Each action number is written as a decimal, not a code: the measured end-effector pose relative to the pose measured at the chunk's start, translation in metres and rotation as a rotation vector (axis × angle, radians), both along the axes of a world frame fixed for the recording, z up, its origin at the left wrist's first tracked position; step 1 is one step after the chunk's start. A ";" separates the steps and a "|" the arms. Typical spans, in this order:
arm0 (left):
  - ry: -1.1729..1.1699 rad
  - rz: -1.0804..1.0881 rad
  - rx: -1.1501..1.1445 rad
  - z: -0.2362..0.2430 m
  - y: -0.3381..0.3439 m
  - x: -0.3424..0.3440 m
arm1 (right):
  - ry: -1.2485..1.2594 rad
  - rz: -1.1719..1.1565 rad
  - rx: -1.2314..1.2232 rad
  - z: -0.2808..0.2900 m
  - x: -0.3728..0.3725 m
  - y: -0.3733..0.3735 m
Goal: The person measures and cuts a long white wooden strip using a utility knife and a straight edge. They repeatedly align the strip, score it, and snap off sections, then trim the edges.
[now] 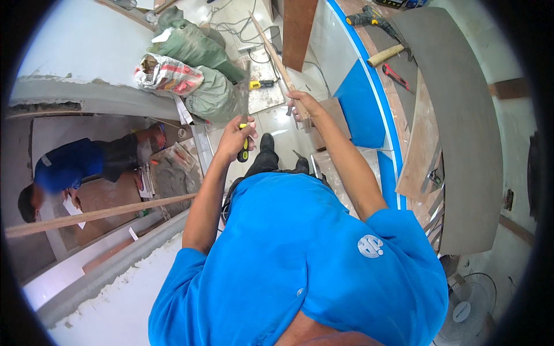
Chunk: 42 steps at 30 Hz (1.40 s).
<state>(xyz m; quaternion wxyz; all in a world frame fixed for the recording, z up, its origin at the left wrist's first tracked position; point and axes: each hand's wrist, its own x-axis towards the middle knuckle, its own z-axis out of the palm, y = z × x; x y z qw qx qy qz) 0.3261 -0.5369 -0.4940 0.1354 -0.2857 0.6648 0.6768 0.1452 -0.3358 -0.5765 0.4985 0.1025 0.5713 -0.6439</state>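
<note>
My left hand [235, 138] is closed round the black-and-yellow handle of a handsaw [247, 95], its blade pointing away from me. My right hand [304, 106] grips a long, thin wooden strip [271, 51] near its close end. The strip slants up and to the left, its far end above the tiled floor. Saw and strip are apart, side by side. Under them lies a yellow-and-black tool [261, 84] on a dusty pale board [271, 101].
Full sacks [210, 95] stand ahead on the left, beside loose cables [231, 27]. On the right, a blue-edged worktop [369, 69] carries a hammer [388, 55], a drill [363, 18] and a red cutter [395, 76]. Another person [86, 161] bends low beyond the left wall. A fan [464, 308] stands lower right.
</note>
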 end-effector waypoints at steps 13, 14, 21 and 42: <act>0.157 -1.034 -0.728 -0.098 -0.057 -0.089 | -0.056 0.024 0.265 0.111 0.103 0.091; 0.126 -1.018 -0.753 -0.115 -0.064 -0.109 | -0.023 0.056 0.317 0.114 0.108 0.086; 0.260 -0.817 -0.740 -0.144 -0.084 -0.191 | -0.006 0.020 0.324 0.119 0.117 0.053; 0.001 -0.999 -0.873 -0.189 -0.150 -0.209 | -0.157 -0.001 0.360 0.175 0.179 0.077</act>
